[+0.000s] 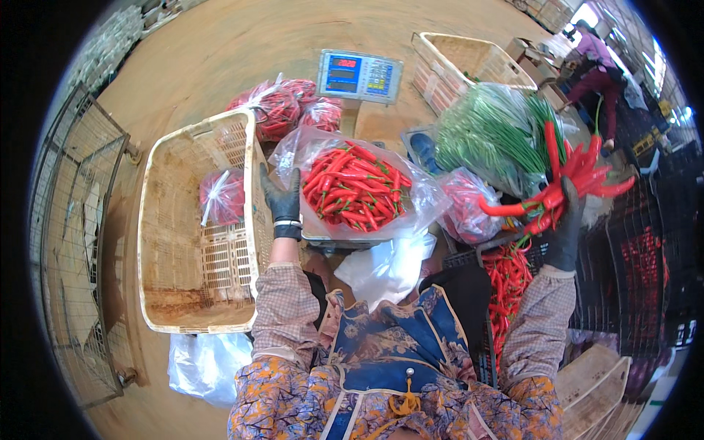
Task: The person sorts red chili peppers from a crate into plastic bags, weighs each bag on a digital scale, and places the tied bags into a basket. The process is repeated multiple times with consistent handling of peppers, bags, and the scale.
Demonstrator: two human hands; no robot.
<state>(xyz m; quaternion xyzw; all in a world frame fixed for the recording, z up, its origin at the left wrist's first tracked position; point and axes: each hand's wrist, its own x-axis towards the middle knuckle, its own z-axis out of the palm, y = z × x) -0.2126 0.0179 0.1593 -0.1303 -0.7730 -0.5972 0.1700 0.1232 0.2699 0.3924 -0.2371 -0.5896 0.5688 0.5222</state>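
Note:
My right hand (pixel 562 234), in a dark glove, grips a bunch of long red chili peppers (pixel 572 179) at the right. Lower down beside it, more chilies (pixel 506 286) fill a black plastic crate. My gloved left hand (pixel 283 201) has its fingers apart at the left edge of a clear plastic bag (pixel 426 206); whether it touches the film I cannot tell. Inside that open bag lies a heap of red chilies (pixel 355 187) with green stems. The bag rests on a scale platform, mostly hidden beneath it. Behind stands the scale's lit display (pixel 360 76).
A cream plastic crate (pixel 165 231) at left holds one tied bag of chilies (pixel 223 195). Tied chili bags (pixel 269 113) lie beyond it. A bag of green vegetables (pixel 478 132) and another crate (pixel 467 47) stand right. A wire cage (pixel 77 247) borders the left; a person (pixel 597 77) bends at far right.

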